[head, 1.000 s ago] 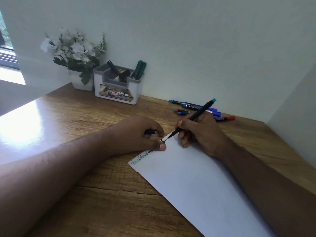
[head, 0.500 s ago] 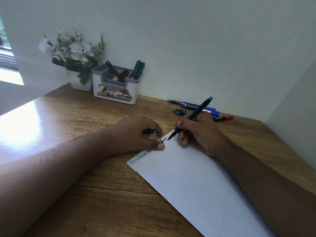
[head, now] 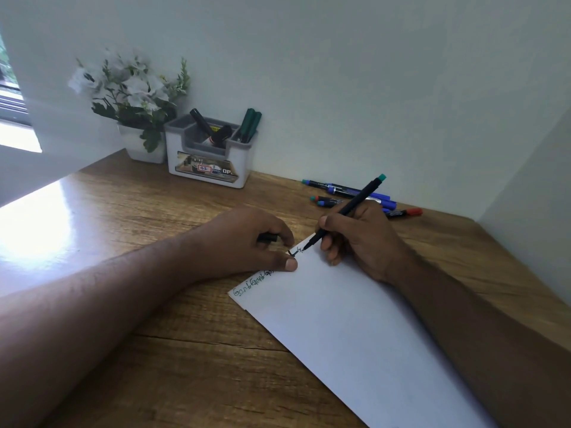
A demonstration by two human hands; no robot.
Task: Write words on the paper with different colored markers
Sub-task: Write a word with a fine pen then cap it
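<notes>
One line of script ran along the paper (head: pixel 355 329) top edge; right hand (head: pixel 361 239) gripped the green-capped marker (head: pixel 346 211), left hand (head: pixel 247 239) clasping its cap (head: pixel 268 237); most of the sheet remained blank.

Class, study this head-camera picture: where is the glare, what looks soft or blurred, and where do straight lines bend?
Head view: window light from the left blows out a white patch on the wooden desk; the white flowers look soft and smeared; the wide lens bows the desk's back edge and stretches both forearms at the bottom corners; the handwriting on the paper stays fairly sharp but unreadable.
</notes>
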